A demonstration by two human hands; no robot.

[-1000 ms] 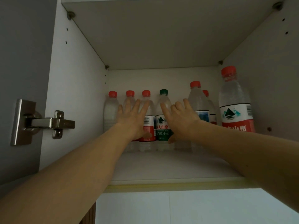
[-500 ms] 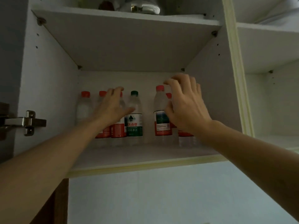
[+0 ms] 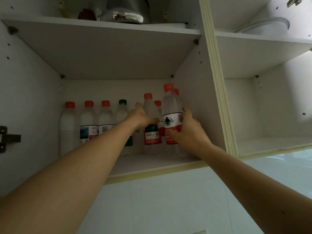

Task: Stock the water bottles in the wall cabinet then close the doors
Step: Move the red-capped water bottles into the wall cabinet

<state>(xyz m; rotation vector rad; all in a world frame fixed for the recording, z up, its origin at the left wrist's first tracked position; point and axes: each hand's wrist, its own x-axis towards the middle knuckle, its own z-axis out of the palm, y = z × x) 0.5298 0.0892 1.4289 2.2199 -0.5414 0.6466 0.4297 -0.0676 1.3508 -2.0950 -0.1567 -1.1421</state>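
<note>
Several water bottles stand in a row on the lower shelf (image 3: 148, 164) of the open wall cabinet. Three red-capped bottles (image 3: 88, 120) are at the left, then a green-capped bottle (image 3: 121, 110). My left hand (image 3: 141, 118) grips a red-capped bottle with a red label (image 3: 151, 134). My right hand (image 3: 187, 130) holds the tallest red-capped bottle (image 3: 171, 108) at the right end, close to the cabinet's side wall. Two more red caps show behind these bottles.
A metal door hinge (image 3: 7, 138) sticks out at the left edge. The upper shelf carries a shiny metal pot (image 3: 125, 11). A second cabinet bay (image 3: 270, 142) lies to the right, with a pale dish (image 3: 265, 28) on its upper shelf. White tiled wall (image 3: 160, 205) runs below.
Both hands have moved right along the row. The left hand left the red bottles and took the red-label bottle; the right hand closed round the tall bottle. The view tilted up and right.
</note>
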